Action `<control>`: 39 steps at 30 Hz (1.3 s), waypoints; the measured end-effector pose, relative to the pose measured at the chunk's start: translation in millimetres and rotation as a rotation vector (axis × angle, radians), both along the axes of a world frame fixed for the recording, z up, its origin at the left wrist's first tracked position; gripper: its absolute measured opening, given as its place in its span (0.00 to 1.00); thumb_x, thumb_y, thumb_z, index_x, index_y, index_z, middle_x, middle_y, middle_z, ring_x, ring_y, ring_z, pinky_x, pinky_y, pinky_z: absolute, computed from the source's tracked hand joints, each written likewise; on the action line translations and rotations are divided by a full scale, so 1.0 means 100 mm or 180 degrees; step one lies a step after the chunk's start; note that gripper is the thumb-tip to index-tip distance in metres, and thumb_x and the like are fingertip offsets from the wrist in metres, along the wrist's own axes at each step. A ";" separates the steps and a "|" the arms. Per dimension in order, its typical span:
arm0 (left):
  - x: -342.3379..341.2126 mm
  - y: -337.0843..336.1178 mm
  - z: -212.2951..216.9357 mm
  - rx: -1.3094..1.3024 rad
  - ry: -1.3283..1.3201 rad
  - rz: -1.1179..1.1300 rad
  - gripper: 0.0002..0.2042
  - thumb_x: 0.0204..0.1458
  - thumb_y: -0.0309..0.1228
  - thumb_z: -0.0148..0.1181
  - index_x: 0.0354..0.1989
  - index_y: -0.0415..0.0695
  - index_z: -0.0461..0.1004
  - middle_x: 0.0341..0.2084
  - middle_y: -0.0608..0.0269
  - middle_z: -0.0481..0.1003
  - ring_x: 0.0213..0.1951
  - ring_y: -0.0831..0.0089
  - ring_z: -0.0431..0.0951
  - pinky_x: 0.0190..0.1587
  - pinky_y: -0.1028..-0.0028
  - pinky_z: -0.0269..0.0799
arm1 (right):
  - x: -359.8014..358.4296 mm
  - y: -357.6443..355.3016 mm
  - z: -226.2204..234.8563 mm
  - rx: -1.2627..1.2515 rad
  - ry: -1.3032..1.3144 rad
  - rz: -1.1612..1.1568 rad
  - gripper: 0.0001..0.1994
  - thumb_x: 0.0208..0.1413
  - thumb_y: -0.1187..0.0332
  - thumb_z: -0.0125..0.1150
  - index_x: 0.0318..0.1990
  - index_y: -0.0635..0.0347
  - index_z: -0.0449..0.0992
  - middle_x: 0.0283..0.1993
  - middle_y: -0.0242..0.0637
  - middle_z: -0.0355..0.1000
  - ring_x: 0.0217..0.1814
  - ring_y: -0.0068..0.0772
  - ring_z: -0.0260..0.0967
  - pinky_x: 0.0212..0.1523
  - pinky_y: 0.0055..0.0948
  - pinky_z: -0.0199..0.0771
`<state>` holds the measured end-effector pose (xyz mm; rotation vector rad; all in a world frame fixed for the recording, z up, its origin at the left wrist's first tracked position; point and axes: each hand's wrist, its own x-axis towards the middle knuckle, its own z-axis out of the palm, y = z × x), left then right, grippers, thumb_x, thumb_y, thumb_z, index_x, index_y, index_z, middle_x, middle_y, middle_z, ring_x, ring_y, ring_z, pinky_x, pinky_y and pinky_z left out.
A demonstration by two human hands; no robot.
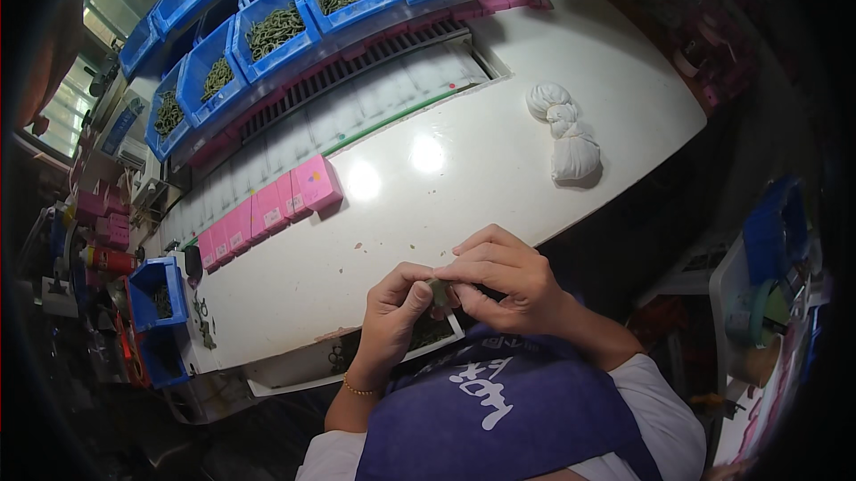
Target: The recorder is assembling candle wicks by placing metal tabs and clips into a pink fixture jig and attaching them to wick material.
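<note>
My left hand (395, 313) and my right hand (504, 280) meet over the table's front edge. Between their fingertips is a small dull-green piece (439, 287), mostly covered by the fingers, so its exact kind is hidden. Both hands are closed in a pinch on it. Right below them, a white drawer (456, 328) stands pulled out, partly hidden by my hands and the purple apron (481, 401). Some dark green bits show inside it.
Blue bins (276, 31) with green curly pieces line the table's back. A row of pink boxes (267, 206) stands at left on the white table (401, 240). A knotted white cloth bundle (567, 138) lies at right. More blue bins (159, 294) hang at the left end.
</note>
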<state>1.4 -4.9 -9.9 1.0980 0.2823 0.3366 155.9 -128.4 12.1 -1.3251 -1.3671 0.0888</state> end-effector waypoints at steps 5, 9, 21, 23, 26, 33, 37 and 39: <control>0.02 -0.01 0.04 -0.0082 0.0374 -0.0089 0.15 0.69 0.41 0.44 0.44 0.40 0.69 0.32 0.60 0.76 0.31 0.75 0.74 0.34 0.76 0.69 | 0.00 -0.01 0.01 -0.0110 0.0124 0.0051 0.15 0.47 0.80 0.67 0.45 0.64 0.81 0.33 0.38 0.75 0.38 0.38 0.71 0.39 0.31 0.74; 0.05 -0.02 0.07 -0.0976 0.0357 -0.0131 0.18 0.70 0.42 0.42 0.41 0.39 0.70 0.30 0.56 0.77 0.31 0.75 0.75 0.35 0.76 0.70 | -0.02 -0.01 -0.03 -0.0192 0.0166 0.0021 0.13 0.50 0.77 0.68 0.45 0.64 0.81 0.33 0.37 0.75 0.38 0.36 0.70 0.39 0.31 0.73; 0.04 -0.02 -0.03 -0.0919 0.0479 -0.0065 0.14 0.68 0.38 0.47 0.44 0.39 0.71 0.33 0.55 0.77 0.29 0.76 0.73 0.36 0.76 0.70 | -0.04 0.00 -0.04 -0.0427 0.0326 -0.0334 0.04 0.54 0.76 0.66 0.37 0.63 0.79 0.33 0.36 0.75 0.36 0.37 0.69 0.37 0.32 0.71; 0.04 0.00 -0.02 -0.0543 0.0508 0.0390 0.11 0.65 0.32 0.52 0.49 0.37 0.71 0.35 0.57 0.77 0.32 0.76 0.74 0.38 0.76 0.72 | -0.04 -0.01 -0.06 -0.0494 0.0370 -0.0352 0.04 0.54 0.76 0.66 0.36 0.63 0.79 0.33 0.36 0.75 0.36 0.37 0.70 0.37 0.32 0.71; 0.04 0.01 0.02 -0.0562 0.0167 0.0464 0.17 0.60 0.25 0.58 0.56 0.35 0.69 0.39 0.58 0.77 0.36 0.76 0.76 0.41 0.75 0.74 | -0.04 -0.02 -0.09 -0.0557 0.0687 -0.0362 0.03 0.56 0.74 0.66 0.37 0.62 0.80 0.33 0.36 0.76 0.37 0.36 0.71 0.38 0.31 0.71; 0.07 -0.08 0.02 0.0463 0.0208 0.0442 0.23 0.53 0.20 0.65 0.59 0.36 0.70 0.43 0.62 0.77 0.40 0.75 0.76 0.44 0.75 0.73 | -0.14 -0.01 -0.21 -0.0865 0.1990 -0.0154 0.07 0.62 0.69 0.63 0.39 0.64 0.80 0.36 0.36 0.77 0.39 0.25 0.73 0.41 0.26 0.71; 0.14 -0.10 -0.03 0.0755 0.0169 0.0914 0.19 0.56 0.25 0.66 0.55 0.36 0.74 0.41 0.64 0.77 0.41 0.77 0.76 0.43 0.77 0.72 | -0.19 0.01 -0.31 -0.0915 0.2360 0.0099 0.09 0.64 0.67 0.61 0.39 0.66 0.79 0.36 0.35 0.77 0.42 0.21 0.72 0.43 0.25 0.71; 0.12 -0.06 -0.07 0.1461 0.0108 0.1001 0.19 0.54 0.24 0.66 0.55 0.36 0.74 0.38 0.64 0.77 0.37 0.78 0.75 0.41 0.78 0.71 | -0.10 0.00 -0.20 -0.0996 0.2069 0.0211 0.08 0.61 0.68 0.63 0.40 0.64 0.79 0.36 0.36 0.76 0.40 0.27 0.73 0.44 0.27 0.72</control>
